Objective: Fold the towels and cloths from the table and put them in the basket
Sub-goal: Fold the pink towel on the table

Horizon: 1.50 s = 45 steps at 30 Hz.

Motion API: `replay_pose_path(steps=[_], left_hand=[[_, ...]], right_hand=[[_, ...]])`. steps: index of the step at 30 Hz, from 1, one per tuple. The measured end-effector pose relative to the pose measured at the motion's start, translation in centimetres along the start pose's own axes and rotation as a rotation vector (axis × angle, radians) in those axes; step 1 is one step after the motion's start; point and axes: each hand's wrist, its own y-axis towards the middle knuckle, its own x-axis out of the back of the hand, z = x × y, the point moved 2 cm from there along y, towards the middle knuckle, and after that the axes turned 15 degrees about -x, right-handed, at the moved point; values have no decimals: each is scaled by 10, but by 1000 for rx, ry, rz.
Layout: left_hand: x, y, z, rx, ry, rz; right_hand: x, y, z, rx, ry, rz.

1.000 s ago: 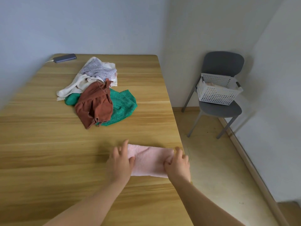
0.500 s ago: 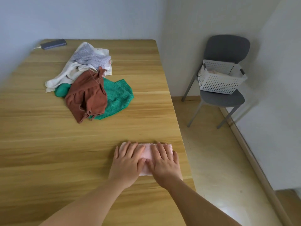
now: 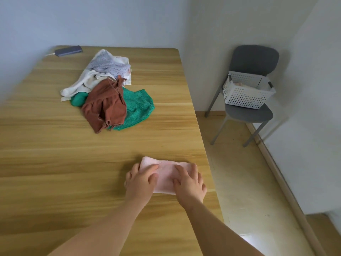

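From my feed, left hand [image 3: 140, 180] with fingers curled over the left end of the folded pink towel [image 3: 166, 174], right hand [image 3: 189, 182] with fingers spread flat on its right end, towel near the surface [image 3: 55, 163] right edge, cloth pile [image 3: 110, 93] farther back, basket [image 3: 247, 97] on the chair [image 3: 255, 58].

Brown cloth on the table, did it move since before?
No. The brown cloth lies where it was, on the green towel, just as far from the table's right edge and far corner.
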Motion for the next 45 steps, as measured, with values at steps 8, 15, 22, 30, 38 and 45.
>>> replay_pose_path(steps=[8,15,22,30,38,45], left_hand=[[22,-28,5,183,-458,208],[33,-42,-27,265,-879,294],[29,-11,-158,100,-1160,326],[-54,22,-343,23,-1276,389],[-159,51,-439,330,-1394,349],[-176,129,-462,324,-1212,228]], right_hand=[[1,-34,-30,-375,554,180],[24,-61,-85,-499,872,476],[124,-51,-144,-365,1314,590],[241,11,-279,-264,1523,615],[306,77,-336,-167,1322,476],[334,158,-337,-199,1046,365]])
